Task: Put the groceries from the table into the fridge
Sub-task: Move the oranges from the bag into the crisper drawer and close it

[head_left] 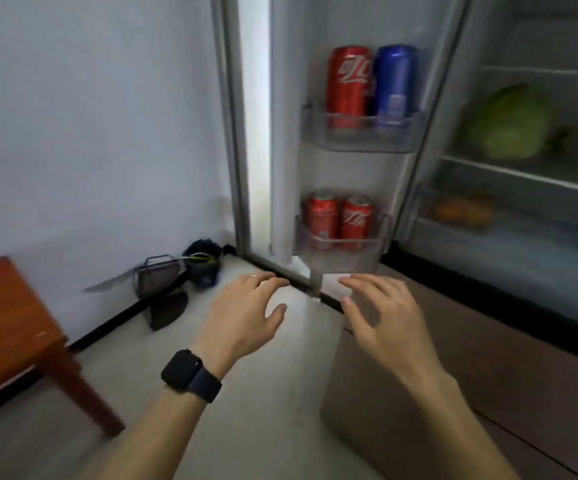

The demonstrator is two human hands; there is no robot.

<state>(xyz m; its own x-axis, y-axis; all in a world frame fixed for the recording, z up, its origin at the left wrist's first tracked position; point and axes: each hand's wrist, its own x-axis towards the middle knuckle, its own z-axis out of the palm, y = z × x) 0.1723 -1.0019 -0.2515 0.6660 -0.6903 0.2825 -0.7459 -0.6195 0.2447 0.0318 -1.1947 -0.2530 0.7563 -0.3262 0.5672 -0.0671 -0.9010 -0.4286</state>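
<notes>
Left hand (242, 317), right hand (384, 317): grip apart on both, fingers spread, nothing held, low before open fridge door (280, 150). Cans (348, 84) upright in door shelves, cabbage (509, 123) on inner shelf. Tabletop (0, 323) corner at left; other groceries not in view. Likely next: turn to tabletop, grasp one item firmly, place upright in free shelf space.

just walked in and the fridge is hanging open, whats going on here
A person is at the open fridge, left hand and right hand both empty, fingers spread, low in front of the door. The upper door shelf holds a tall red can and a blue can, the lower door shelf two short red cans. A green cabbage sits on an inner shelf. Only a corner of the wooden table shows.
</notes>
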